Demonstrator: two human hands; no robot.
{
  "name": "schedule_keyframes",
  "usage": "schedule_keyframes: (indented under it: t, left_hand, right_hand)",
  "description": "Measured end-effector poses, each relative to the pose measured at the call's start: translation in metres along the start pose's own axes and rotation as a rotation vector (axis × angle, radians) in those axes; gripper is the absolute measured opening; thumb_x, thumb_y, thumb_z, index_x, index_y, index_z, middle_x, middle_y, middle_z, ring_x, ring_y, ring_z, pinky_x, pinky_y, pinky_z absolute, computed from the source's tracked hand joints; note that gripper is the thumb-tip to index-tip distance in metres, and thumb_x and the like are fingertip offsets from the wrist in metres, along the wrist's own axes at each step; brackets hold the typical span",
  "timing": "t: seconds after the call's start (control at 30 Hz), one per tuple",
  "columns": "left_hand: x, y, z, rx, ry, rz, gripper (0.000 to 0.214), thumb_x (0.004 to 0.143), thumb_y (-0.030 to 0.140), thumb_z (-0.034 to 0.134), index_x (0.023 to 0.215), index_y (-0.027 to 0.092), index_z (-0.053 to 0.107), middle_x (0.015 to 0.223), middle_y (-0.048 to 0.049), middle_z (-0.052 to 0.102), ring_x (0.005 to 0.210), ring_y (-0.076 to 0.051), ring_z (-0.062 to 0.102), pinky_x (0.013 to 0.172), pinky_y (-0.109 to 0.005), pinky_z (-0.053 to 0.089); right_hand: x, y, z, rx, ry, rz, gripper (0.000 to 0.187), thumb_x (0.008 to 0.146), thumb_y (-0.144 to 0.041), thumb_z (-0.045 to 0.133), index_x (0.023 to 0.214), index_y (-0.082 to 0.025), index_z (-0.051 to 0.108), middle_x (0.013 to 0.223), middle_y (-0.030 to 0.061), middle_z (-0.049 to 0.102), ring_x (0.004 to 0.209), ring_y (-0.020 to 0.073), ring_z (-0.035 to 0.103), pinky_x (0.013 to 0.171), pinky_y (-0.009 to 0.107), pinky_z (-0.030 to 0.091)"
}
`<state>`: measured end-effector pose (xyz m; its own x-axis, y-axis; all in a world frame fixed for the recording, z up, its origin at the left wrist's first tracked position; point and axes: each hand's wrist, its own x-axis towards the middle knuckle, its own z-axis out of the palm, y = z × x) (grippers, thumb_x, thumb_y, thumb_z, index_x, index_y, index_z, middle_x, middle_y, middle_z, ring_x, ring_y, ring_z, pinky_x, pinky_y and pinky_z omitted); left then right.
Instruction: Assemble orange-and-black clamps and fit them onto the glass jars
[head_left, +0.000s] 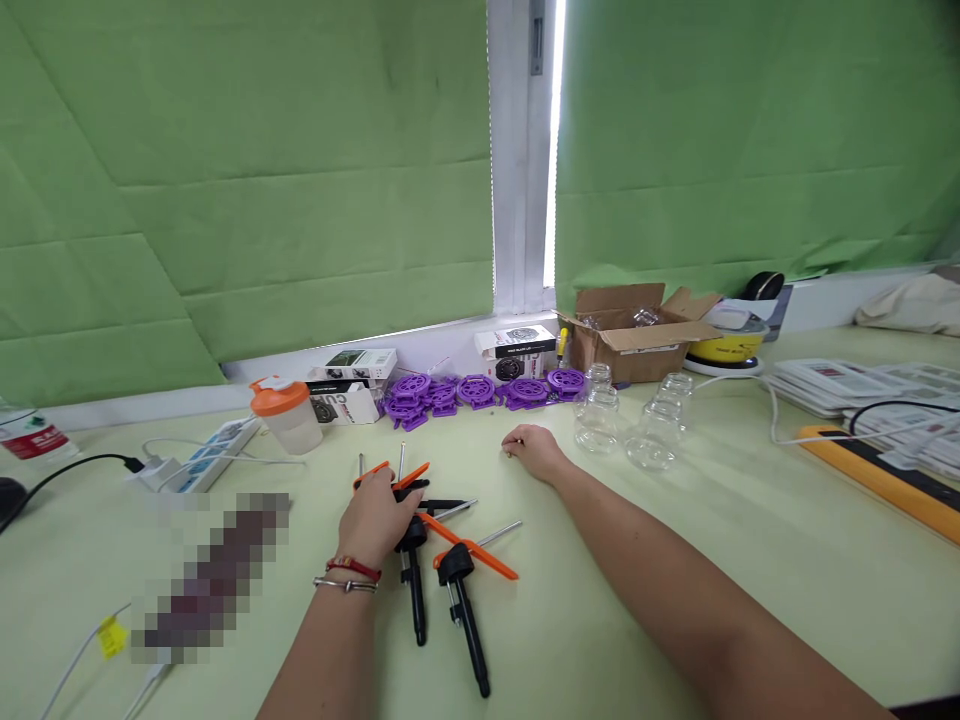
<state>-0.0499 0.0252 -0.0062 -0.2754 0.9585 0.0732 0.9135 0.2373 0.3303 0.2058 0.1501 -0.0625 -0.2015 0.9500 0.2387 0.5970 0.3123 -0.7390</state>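
My left hand rests on a small heap of black pump parts with orange levers, its fingers curled over one of them. Two long black stems point toward me. A red string and a metal bangle circle my left wrist. My right hand lies farther out on the pale green table, fingers curled inward; something small may be pinched in it, too small to name. Clear glass bottles stand just to its right.
Purple plastic reels line the back by the window sill, with small boxes and an orange-lidded cup. An open cardboard box sits behind the bottles. A power strip lies left, stacked papers and cables right.
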Motion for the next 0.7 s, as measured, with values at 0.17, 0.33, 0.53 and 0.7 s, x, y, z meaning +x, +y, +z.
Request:
schedule_keyframes:
  t: [0.17,0.33,0.53,0.7]
  left_hand:
    - [-0.001,0.0011,-0.0018,-0.001,0.006,0.01,0.036,0.072,0.054,0.049,0.083,0.019,0.052,0.101,-0.0109,0.061,0.089,-0.026,0.06,0.069,-0.032,0.044]
    - [-0.002,0.0015,-0.005,-0.006,0.007,-0.019,0.037,0.069,0.056,0.051,0.078,0.02,0.051,0.086,-0.0089,0.064,0.076,-0.024,0.062,0.062,-0.031,0.043]
    - [-0.0028,0.0001,-0.0052,-0.033,-0.077,-0.02,0.037,0.067,0.058,0.052,0.077,0.022,0.054,0.077,-0.0062,0.066,0.073,-0.025,0.063,0.058,-0.03,0.042]
    - [0.0001,-0.0023,-0.0008,-0.059,-0.069,0.01,0.025,0.072,0.046,0.052,0.076,0.022,0.057,0.076,-0.0048,0.065,0.073,-0.023,0.062,0.059,-0.029,0.043]
  right_hand:
    - [-0.0055,0.0061,-0.0041,0.073,-0.056,0.013,0.025,0.078,-0.026,0.054,0.097,-0.017,0.068,0.082,0.0029,0.069,0.075,0.0135,0.06,0.071,0.024,0.045]
    - [-0.0088,0.0047,-0.0058,0.048,-0.055,0.024,0.029,0.064,-0.024,0.07,0.092,-0.017,0.07,0.086,0.0027,0.068,0.075,0.0138,0.057,0.071,0.024,0.044]
    - [-0.0016,-0.0014,-0.0021,-0.006,-0.009,0.045,0.017,0.065,-0.023,0.069,0.081,-0.021,0.071,0.08,0.0011,0.067,0.07,0.0135,0.054,0.073,0.027,0.041]
    - [-0.0004,-0.0013,0.0004,0.019,0.025,0.06,0.019,0.063,-0.025,0.07,0.082,-0.021,0.071,0.082,0.0008,0.067,0.07,0.0135,0.054,0.072,0.027,0.042]
